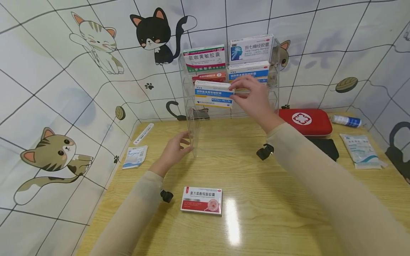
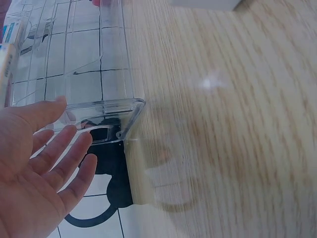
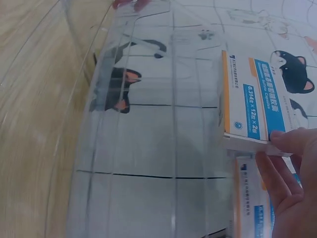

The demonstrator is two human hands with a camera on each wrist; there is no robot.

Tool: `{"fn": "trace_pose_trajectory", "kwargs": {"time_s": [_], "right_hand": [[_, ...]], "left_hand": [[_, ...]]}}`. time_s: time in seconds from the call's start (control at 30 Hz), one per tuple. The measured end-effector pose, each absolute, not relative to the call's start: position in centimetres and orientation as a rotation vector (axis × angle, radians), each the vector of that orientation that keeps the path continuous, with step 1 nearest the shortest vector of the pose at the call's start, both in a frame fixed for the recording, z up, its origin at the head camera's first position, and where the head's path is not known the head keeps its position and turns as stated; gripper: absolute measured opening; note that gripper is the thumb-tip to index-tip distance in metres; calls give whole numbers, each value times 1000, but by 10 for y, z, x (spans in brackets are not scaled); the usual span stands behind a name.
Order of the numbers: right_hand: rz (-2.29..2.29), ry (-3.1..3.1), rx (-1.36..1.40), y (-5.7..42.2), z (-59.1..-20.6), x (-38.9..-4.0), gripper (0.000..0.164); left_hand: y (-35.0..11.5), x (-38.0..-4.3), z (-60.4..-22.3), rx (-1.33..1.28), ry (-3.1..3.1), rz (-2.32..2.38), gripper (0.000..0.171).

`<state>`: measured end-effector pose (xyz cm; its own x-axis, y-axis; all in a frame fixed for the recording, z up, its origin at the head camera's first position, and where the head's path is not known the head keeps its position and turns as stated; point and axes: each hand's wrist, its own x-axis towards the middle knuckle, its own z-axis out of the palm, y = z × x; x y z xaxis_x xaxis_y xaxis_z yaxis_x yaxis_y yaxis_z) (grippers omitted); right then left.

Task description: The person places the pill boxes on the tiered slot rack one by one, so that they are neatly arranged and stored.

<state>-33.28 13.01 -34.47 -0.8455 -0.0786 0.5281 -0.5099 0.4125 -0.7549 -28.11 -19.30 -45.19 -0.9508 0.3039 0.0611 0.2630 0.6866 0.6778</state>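
Observation:
My right hand (image 1: 253,97) pinches the right end of a white, blue and yellow medicine box (image 1: 214,94) between thumb and fingers, at the front of a clear tiered display rack (image 1: 196,137). In the right wrist view, a similar box (image 3: 253,198) shows beside the held medicine box (image 3: 255,99). On the rack's upper tiers stand a green-and-red capsule box (image 1: 205,59), a white box with a blue head picture (image 1: 251,49), an orange-red box (image 1: 209,77) and another blue-and-white box (image 1: 248,73). My left hand (image 1: 175,147), fingers loosely extended, touches the rack's lower left side.
A red-and-white capsule box (image 1: 201,200) lies on the wooden table in front. To the left are a Surgical packet (image 1: 135,156) and a thin white strip (image 1: 143,133). At right lie a red first-aid case (image 1: 305,122), a black item (image 1: 325,147), a blue-white tube (image 1: 346,121) and a packet (image 1: 362,151).

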Motion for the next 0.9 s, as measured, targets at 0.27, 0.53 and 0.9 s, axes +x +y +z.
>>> {"fn": "trace_pose_trajectory", "kwargs": {"time_s": [0.27,0.53,0.9], "right_hand": [[1381,-2243,563,124,-361,-345,17],[1377,-2180,669,115,-376,-350,17],[1359,-2198,725,107,-384,-340,26]], "left_hand": [[-194,-281,-452,507,2836,1121,66],[-196,-282,-454,508,2843,1124,65],[-193,-283,-453,483,2838,1134,64]]}}
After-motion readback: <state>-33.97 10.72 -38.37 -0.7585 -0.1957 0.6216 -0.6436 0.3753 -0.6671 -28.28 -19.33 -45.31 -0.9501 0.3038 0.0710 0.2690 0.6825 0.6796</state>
